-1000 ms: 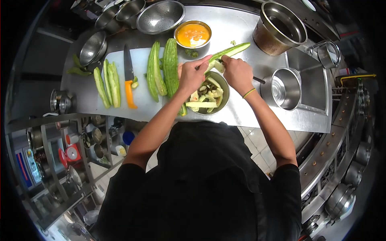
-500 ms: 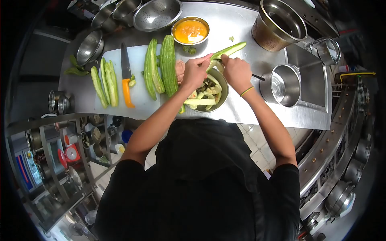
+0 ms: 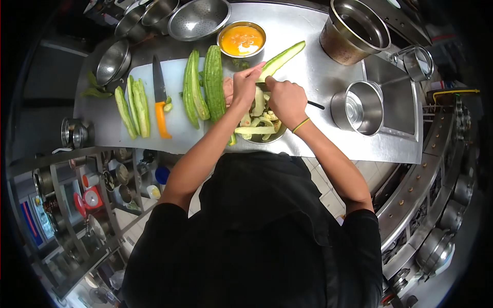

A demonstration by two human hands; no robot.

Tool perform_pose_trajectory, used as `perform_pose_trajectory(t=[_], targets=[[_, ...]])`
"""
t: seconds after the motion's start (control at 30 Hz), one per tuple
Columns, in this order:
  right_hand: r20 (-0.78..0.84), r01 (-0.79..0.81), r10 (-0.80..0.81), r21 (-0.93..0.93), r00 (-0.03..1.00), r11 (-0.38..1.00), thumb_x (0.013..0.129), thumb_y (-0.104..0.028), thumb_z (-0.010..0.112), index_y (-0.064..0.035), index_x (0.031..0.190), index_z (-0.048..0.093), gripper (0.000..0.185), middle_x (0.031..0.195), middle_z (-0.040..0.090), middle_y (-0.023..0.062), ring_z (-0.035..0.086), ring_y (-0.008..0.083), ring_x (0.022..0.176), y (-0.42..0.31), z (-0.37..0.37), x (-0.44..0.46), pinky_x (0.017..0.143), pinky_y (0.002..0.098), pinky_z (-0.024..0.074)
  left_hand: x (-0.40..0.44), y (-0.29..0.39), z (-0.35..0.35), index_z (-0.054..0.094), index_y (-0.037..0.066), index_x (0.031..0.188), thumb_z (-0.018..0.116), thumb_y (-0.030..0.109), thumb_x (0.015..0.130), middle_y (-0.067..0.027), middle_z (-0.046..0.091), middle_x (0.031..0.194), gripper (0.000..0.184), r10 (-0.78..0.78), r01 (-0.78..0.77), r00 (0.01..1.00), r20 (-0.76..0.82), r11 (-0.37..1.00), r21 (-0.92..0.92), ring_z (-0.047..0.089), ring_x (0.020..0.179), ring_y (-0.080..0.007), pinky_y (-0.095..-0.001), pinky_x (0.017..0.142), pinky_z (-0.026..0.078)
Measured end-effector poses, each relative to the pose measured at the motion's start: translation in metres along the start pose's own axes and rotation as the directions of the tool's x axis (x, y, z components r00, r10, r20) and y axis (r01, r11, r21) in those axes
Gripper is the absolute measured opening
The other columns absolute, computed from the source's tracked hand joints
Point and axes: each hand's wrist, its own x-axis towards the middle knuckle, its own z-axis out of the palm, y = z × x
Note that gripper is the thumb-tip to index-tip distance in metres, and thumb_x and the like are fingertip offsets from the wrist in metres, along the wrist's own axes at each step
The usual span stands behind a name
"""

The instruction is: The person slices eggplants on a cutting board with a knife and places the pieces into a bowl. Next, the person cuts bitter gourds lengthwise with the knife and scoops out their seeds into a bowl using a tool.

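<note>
My left hand is closed around the lower end of a halved bitter melon, which slants up and right with its pale hollow side showing. My right hand grips a tool whose black handle sticks out to the right; its working end is hidden. Both hands are above a metal bowl holding pale pith, strips and seeds. Left of the bowl, a ridged green bitter melon piece and other lengthwise pieces lie on a white cutting board.
An orange-handled knife lies on the board beside more green pieces. Behind stand a bowl of beaten egg and a colander. At right are a tall pot, a smaller pot and a sink.
Both hands have shifted left and slightly down toward me, my right hand more than my left. The melon half has tilted more upright, and its hollow side shows more. The black handle moved left too.
</note>
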Motion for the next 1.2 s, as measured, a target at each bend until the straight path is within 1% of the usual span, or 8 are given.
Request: perform_pose_trajectory(t=[0.1,0.33,0.5,0.73,0.9,0.97,1.07,1.2], targets=[[0.012,-0.032,0.031,0.092,0.999,0.995,0.082,-0.017,0.058,-0.0103,0.091,0.061,0.012,0.068,0.066,0.0141,0.066,0.0330,0.064,0.008,0.002,0.001,0.059,0.0438,0.0517,-0.008,0.001,0.002,0.063,-0.004,0.118,0.052,0.017,0.094,-0.0119,0.065,0.109,0.034,-0.186,0.168,0.982,0.013,0.848,-0.502,0.063,0.093,-0.0190,-0.0319,0.086,0.050],[0.030,-0.012,0.012,-0.007,0.999,1.000,0.084,-0.019,0.057,-0.0106,0.094,0.062,0.014,0.069,0.066,0.0124,0.067,0.0316,0.065,0.021,-0.013,0.005,0.059,0.0429,0.0525,-0.024,0.012,0.009,0.061,-0.007,0.118,0.049,0.013,0.098,-0.0140,0.062,0.118,0.030,-0.112,0.091,0.993,-0.034,0.920,-0.380,0.062,0.099,-0.0178,-0.0305,0.084,0.053],[-0.207,-0.111,0.080,-0.141,0.975,0.984,0.083,-0.009,0.053,-0.0111,0.090,0.060,0.010,0.066,0.065,0.0152,0.066,0.0330,0.060,0.046,-0.014,0.030,0.053,0.0439,0.0517,-0.026,0.019,0.016,0.062,-0.007,0.116,0.048,0.011,0.098,-0.0145,0.063,0.113,0.029,0.019,-0.038,0.996,-0.091,0.976,-0.214,0.063,0.095,-0.0202,-0.0308,0.080,0.056],[-0.040,-0.001,0.000,-0.004,0.999,1.000,0.083,-0.014,0.054,-0.0099,0.093,0.062,0.013,0.068,0.067,0.0126,0.068,0.0302,0.063,-0.008,-0.009,0.010,0.057,0.0415,0.0525,-0.012,0.011,0.008,0.064,-0.005,0.116,0.052,0.011,0.096,-0.0095,0.067,0.105,0.028,0.111,-0.104,0.970,-0.215,0.994,0.045,0.062,0.088,-0.0129,-0.0286,0.078,0.055],[0.030,-0.018,0.016,0.055,0.999,0.998,0.077,-0.013,0.060,-0.0099,0.096,0.061,0.019,0.068,0.066,0.0128,0.067,0.0308,0.064,-0.007,-0.014,0.002,0.057,0.0434,0.0516,-0.007,-0.002,0.005,0.065,-0.006,0.114,0.054,0.007,0.094,-0.0083,0.068,0.096,0.026,0.034,-0.052,0.988,-0.148,0.992,-0.119,0.060,0.074,-0.0082,-0.0205,0.068,0.048],[0.021,-0.005,0.004,0.076,1.000,0.997,0.077,-0.013,0.061,-0.0102,0.096,0.060,0.019,0.068,0.066,0.0132,0.067,0.0312,0.063,-0.009,-0.005,-0.007,0.057,0.0437,0.0512,-0.009,0.018,0.011,0.061,-0.009,0.117,0.053,0.009,0.095,-0.0173,0.067,0.104,0.029,-0.078,0.052,0.995,-0.058,0.934,-0.353,0.068,0.087,-0.0211,-0.0273,0.074,0.054],[0.013,0.003,-0.005,0.127,1.000,0.992,0.075,-0.015,0.062,-0.0105,0.094,0.059,0.020,0.067,0.065,0.0139,0.065,0.0323,0.061,-0.005,0.003,-0.013,0.056,0.0444,0.0500,-0.011,0.020,0.012,0.057,-0.010,0.119,0.048,0.012,0.095,-0.0235,0.063,0.111,0.034,-0.037,0.037,0.999,0.004,0.936,-0.349,0.067,0.096,-0.0327,-0.0381,0.084,0.056],[-0.064,0.025,-0.016,0.136,0.998,0.990,0.081,-0.027,0.063,-0.0110,0.091,0.059,0.020,0.059,0.061,0.0121,0.063,0.0316,0.056,0.013,0.016,-0.030,0.052,0.0447,0.0481,-0.012,0.027,0.006,0.041,-0.008,0.135,0.043,0.016,0.100,-0.0228,0.059,0.120,0.043,-0.107,0.117,0.993,0.049,0.838,-0.534,0.065,0.101,-0.0344,-0.0362,0.086,0.055]])
